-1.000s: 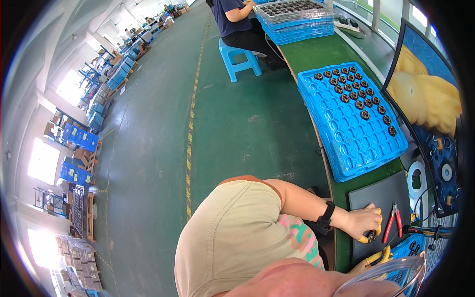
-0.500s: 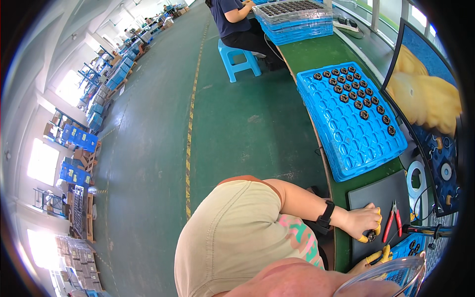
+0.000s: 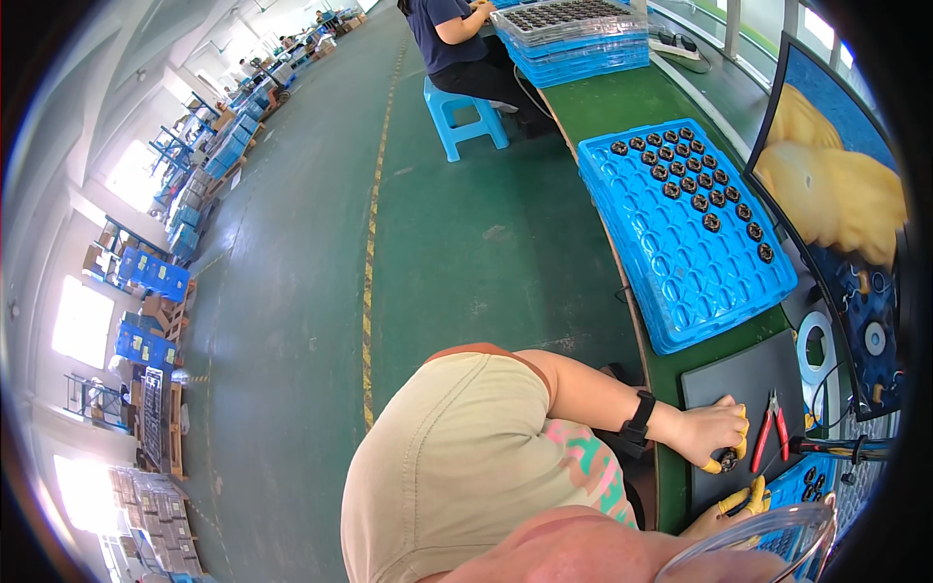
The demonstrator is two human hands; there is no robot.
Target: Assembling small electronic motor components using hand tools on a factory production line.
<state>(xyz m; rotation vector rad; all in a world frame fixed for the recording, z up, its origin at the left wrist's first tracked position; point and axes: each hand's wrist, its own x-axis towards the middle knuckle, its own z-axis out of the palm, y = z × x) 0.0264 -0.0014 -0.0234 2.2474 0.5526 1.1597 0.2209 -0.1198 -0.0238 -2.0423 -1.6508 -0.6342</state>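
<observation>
My left hand (image 3: 714, 434), with yellow finger covers and a black band at the wrist, is closed on a small round black wound part (image 3: 728, 461) above a dark grey mat (image 3: 743, 374). Just nearer, my right hand (image 3: 731, 507) also wears yellow finger covers, and its fingers are bent together. Whatever it grips is too small and partly hidden to make out. Red-handled pliers (image 3: 771, 432) lie on the mat beside my left hand, jaws pointing away.
A blue tray (image 3: 671, 311) partly filled with similar round parts stands farther along the green bench (image 3: 603, 97). At right are a screen (image 3: 826, 194), a white ring (image 3: 814, 342) and another blue tray (image 3: 799, 486). Beyond, a person (image 3: 452, 39) sits on a blue stool (image 3: 462, 115).
The view has shifted very slightly. Both hands keep nearly the same place and grip, and the pliers and trays have not moved.
</observation>
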